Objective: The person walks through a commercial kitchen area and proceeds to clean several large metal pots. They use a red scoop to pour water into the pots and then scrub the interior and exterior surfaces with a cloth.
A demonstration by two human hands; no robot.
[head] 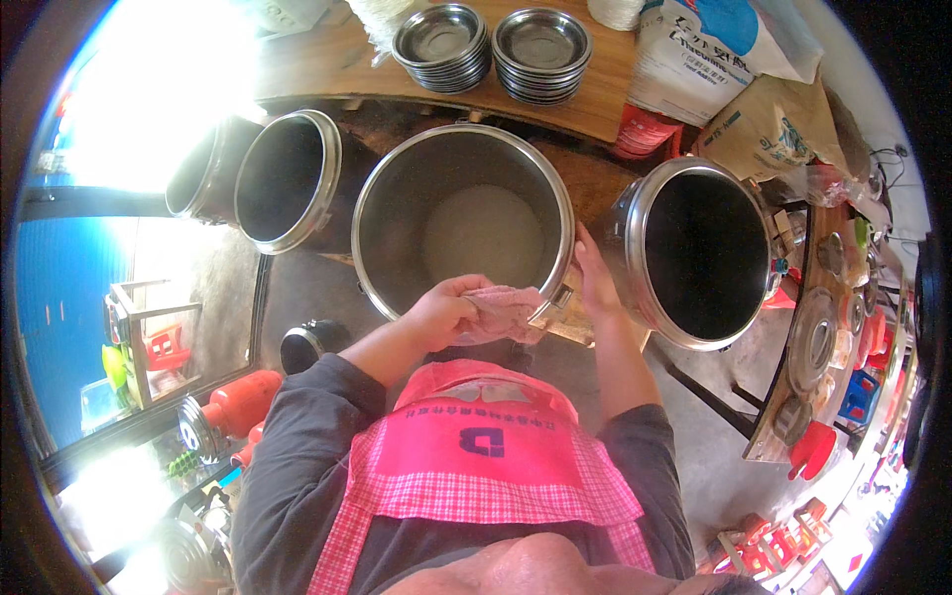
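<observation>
My left hand (450, 309) grips a folded pink cloth (506, 309) at the near rim of a large round metal drum (358, 216). The drum has a shiny rim and a grey inside; its mouth faces up towards me. Against the drum's outer right wall lies my right hand (593, 271), fingers extended, with no object seen in it. Another drum with a dark inside (638, 253) leans to the right of that hand. Two more open drums stand at the left, the nearer one (331, 175) beside the central drum.
Beyond the drums, a wooden table (327, 74) carries two stacks of metal dishes (439, 44). Printed sacks (688, 67) are at the upper right. A side table (766, 439) holds lids and containers. A red gas cylinder (249, 401) is at the lower left.
</observation>
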